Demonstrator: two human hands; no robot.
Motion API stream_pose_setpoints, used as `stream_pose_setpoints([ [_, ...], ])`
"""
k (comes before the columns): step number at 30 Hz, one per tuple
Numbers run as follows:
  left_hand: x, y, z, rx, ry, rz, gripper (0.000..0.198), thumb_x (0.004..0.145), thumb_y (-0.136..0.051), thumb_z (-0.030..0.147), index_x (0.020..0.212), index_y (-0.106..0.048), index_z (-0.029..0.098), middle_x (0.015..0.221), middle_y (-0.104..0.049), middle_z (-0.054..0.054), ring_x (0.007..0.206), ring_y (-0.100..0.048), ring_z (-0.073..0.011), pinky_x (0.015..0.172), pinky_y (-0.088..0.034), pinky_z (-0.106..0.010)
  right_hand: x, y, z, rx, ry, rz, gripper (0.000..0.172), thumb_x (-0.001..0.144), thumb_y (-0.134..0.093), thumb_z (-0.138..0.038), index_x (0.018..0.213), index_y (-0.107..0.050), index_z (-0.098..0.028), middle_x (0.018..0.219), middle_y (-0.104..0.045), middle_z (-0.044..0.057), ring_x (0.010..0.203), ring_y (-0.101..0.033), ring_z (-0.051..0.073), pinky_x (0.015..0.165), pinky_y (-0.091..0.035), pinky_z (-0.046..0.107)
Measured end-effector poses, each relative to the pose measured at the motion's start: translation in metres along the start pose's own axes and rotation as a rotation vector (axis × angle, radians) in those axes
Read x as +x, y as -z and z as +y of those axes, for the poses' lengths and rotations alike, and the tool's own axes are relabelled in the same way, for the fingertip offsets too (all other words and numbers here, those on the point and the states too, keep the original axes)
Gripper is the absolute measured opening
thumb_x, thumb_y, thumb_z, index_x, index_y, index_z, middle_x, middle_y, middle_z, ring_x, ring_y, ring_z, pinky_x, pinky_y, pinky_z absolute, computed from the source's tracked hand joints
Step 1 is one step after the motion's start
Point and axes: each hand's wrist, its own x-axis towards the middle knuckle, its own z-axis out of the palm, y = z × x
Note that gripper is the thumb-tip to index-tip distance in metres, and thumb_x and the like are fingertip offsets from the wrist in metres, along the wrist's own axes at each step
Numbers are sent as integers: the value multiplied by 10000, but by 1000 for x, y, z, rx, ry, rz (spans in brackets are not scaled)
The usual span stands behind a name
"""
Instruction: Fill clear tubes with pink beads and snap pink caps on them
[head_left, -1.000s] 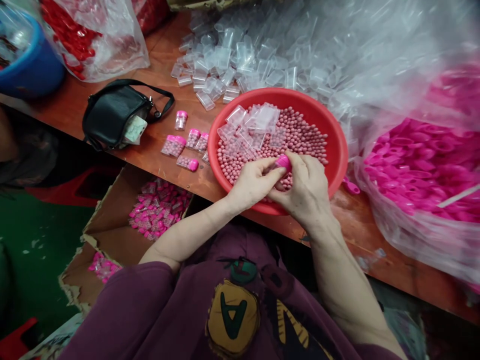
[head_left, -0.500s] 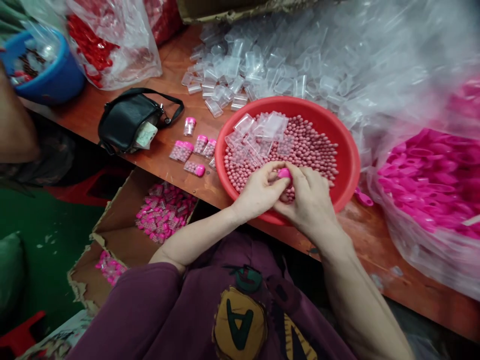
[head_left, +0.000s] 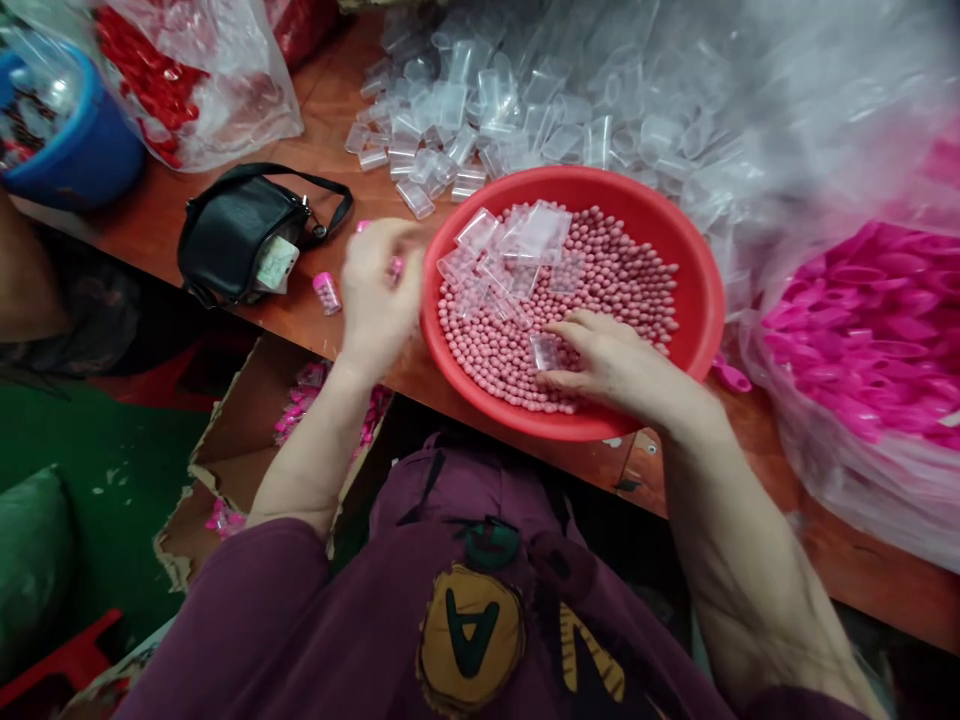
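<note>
Recording the left hand (head_left: 377, 290) raised above the worktop (head_left: 330, 105), just left of a red plastic basin (head_left: 694, 300). Its fingers (head_left: 382, 245) are bunched together and motion-blurred, with flecks of pink at their tips; what they hold, if anything, cannot be determined. The right hand (head_left: 611, 365) lies over the near part of the basin, its fingers (head_left: 592, 335) apart, thumb and forefinger on either side of a clear plastic vial (head_left: 545, 352) resting on pink beads (head_left: 615, 280); whether the vial is gripped cannot be determined. The beads cover the basin floor, and a cluster of clear vials (head_left: 499, 255) lies on them toward the far left. A pink-capped vial (head_left: 327, 293) lies on the worktop left of the left hand, beside a black zip pouch (head_left: 240, 235). A heap of loose clear vials (head_left: 450, 110) sits beyond the basin. A plastic bag of pink plastic pieces (head_left: 877, 330) stands to the right, with a loose pink piece (head_left: 731, 375) just beside the basin. Below the worktop's near edge, a cardboard box (head_left: 240, 450) holds pink-capped vials (head_left: 334, 410).
</note>
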Motion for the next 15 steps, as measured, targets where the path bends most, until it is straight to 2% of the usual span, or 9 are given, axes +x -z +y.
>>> stream_pose_setpoints([
  [1,1,-7,22,-41,-97,-107,299,1066,-506,181,1288,-705,207,1320,-763,-111,1308,-698,-254,1196,-545,-488,-2,-1,-1,-15,0,-3,465,979,-723,-461,1323,-734,-148,1223,-748,195,1149,-722,403,1002,-595,538],
  [4,6,-37,78,-102,-425,-613,357,1016,-464,78,1180,-761,189,1236,-785,-110,1234,-718,-234,1127,-568,-423,-19,3,-4,-4,-71,130,493,1010,-687,-459,1403,-705,-162,1287,-759,213,1199,-721,433,1008,-593,585],
  [7,19,-63,101,-20,-540,-975,384,984,-440,39,1112,-790,133,1154,-788,-143,1112,-735,-230,1059,-564,-387,-53,9,-6,130,-168,422,411,1076,-615,-446,1410,-730,-238,1291,-795,169,1172,-756,376,1030,-607,556],
  [9,29,-73,105,26,-545,-1124,348,971,-477,56,1073,-802,124,1081,-785,-134,1025,-733,-223,1002,-560,-365,-82,6,1,207,-267,696,337,1066,-645,-433,1325,-786,-270,1197,-830,121,1068,-787,321,992,-629,514],
  [11,38,-76,108,52,-545,-1216,299,956,-528,83,1034,-811,138,1046,-780,-118,983,-725,-218,964,-550,-346,-114,-7,20,243,-395,890,284,1036,-690,-444,1222,-823,-276,1131,-846,100,993,-795,304,939,-635,510],
  [12,41,-76,110,72,-549,-1245,273,947,-556,98,1022,-814,145,1049,-778,-116,976,-723,-219,950,-546,-339,-130,-16,34,251,-462,940,269,1021,-700,-454,1172,-832,-274,1105,-849,102,963,-793,305,908,-633,515],
  [13,43,-76,114,107,-552,-1264,247,935,-583,109,1012,-814,147,1059,-776,-118,970,-722,-223,934,-543,-334,-145,-27,50,276,-539,910,276,1036,-677,-459,1182,-824,-278,1135,-849,112,989,-787,312,922,-622,524],
  [14,44,-76,117,160,-554,-1275,232,921,-603,115,1013,-814,145,1074,-772,-125,963,-723,-229,914,-541,-333,-159,-37,67,283,-606,939,255,1011,-681,-460,1111,-827,-277,1063,-847,115,928,-777,314,885,-619,523],
  [15,44,-76,121,223,-553,-1276,235,912,-605,109,1017,-813,140,1085,-768,-133,950,-724,-235,893,-541,-335,-170,-48,84,280,-645,894,251,1002,-660,-444,1098,-819,-275,1041,-842,113,921,-770,310,896,-621,524],
])
